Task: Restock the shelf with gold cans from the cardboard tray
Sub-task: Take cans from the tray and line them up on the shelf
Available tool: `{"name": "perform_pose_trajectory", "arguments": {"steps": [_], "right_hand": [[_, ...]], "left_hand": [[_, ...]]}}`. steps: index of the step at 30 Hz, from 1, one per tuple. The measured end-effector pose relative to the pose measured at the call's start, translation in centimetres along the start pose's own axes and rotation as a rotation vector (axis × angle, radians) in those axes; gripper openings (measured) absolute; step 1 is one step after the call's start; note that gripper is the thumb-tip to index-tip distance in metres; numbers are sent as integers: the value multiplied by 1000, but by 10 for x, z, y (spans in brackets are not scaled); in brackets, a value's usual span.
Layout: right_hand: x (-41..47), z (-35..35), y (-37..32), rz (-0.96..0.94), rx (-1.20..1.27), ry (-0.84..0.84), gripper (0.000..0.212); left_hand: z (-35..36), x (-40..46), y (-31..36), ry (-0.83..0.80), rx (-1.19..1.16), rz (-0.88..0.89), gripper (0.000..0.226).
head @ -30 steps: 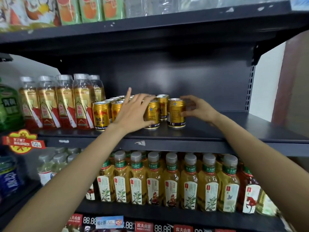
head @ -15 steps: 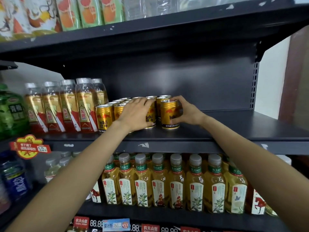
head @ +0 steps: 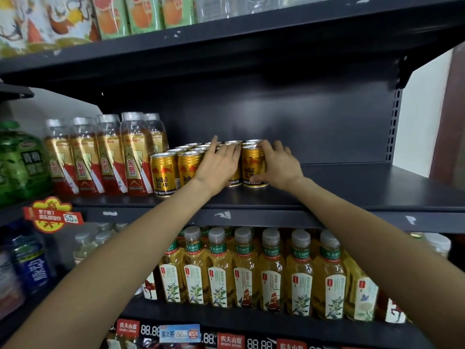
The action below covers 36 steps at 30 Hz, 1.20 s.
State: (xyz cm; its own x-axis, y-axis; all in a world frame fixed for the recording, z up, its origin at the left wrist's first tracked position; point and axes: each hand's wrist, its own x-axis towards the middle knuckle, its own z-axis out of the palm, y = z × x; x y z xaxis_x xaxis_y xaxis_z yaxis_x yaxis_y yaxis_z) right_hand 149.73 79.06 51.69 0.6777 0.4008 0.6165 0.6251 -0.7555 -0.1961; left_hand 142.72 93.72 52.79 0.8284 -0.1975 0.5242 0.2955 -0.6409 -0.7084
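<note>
Several gold cans (head: 164,172) stand in rows on the dark middle shelf (head: 352,192), right of a row of gold-and-red bottles. My left hand (head: 217,166) lies over the front of one can in the front row, fingers fairly straight and reaching across the can tops. My right hand (head: 278,166) grips the rightmost front can (head: 253,163), with fingers over its top and right side and the thumb low on its front. That can stands on the shelf right beside the one under my left hand. No cardboard tray is in view.
The gold-and-red bottles (head: 108,157) and a green bottle (head: 20,162) fill the shelf's left end. Bare shelf runs to the right of the cans. Tea bottles (head: 271,270) line the shelf below, cartons (head: 141,13) the shelf above. A price tag (head: 51,215) hangs at left.
The rightmost can has slid left against the group, my right hand moving with it. My left hand has flattened over its can and the can tops.
</note>
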Motion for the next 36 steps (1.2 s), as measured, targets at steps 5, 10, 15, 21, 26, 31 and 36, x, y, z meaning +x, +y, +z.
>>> {"name": "perform_pose_trajectory", "arguments": {"steps": [5,10,15,21,26,31,36], "right_hand": [[3,5,-1,-37,-122,31,86],[0,-13,15,-66,-95,-66,95],[2,-7,4,-94,-117,-49,79],[-5,-8,13,-80,-178,-83,95],[-12,-9,9,-110,-173,-121,93],[-34,-25,-10,-78,16,60,79],[-129,-37,-39,-247,367,457,47]], "left_hand": [[11,-6,3,29,-20,-55,91],[14,-10,4,64,-189,-112,92],[15,-6,4,50,-152,-94,94],[20,-11,3,106,-77,-101,92],[24,-14,2,167,-84,-117,83],[5,-30,-2,343,-382,-132,60],[-39,-113,20,721,-794,-261,40]]}}
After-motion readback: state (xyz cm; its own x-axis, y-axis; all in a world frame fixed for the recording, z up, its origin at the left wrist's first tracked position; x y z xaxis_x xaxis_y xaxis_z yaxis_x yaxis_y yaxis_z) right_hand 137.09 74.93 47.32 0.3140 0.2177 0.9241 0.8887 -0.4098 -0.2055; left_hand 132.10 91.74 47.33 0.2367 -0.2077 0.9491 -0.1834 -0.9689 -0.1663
